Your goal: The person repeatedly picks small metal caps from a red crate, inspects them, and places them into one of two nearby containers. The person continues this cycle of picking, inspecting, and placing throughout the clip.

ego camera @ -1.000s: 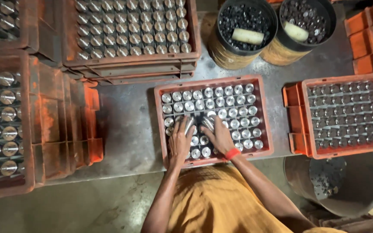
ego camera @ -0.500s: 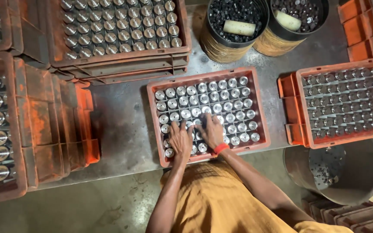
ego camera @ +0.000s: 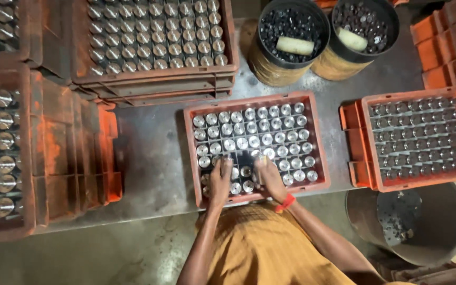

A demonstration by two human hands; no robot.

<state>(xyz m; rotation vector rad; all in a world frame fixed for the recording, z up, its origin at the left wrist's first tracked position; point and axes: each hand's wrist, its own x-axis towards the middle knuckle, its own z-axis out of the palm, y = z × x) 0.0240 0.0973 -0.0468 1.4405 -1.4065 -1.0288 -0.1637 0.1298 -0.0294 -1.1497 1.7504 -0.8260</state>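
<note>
Both hands, left hand [ego camera: 220, 179] and right hand [ego camera: 268, 177], rest palm-down with fingers curled on shiny metal cylinders [ego camera: 249, 138] in the orange crate [ego camera: 317, 142] beneath them. These look heavy, rigid, slick; grip them by their round sides.

Two round black buckets stand side by side at the far edge of the grey metal table [ego camera: 154, 153], the left-hand bucket [ego camera: 291, 39] and the right-hand bucket [ego camera: 362, 34] both full of small dark parts with a pale cylinder lying on top. To the right sits an orange plastic tray of dull grey metal cylinders [ego camera: 420, 137], with a wide dark metal tub [ego camera: 412, 221] just below it near the table's edge. Off to the far left a stack of orange crates holding shiny metal cylinders [ego camera: 151, 42] rises, and more worn orange crates [ego camera: 22, 153] crowd the left side.
</note>
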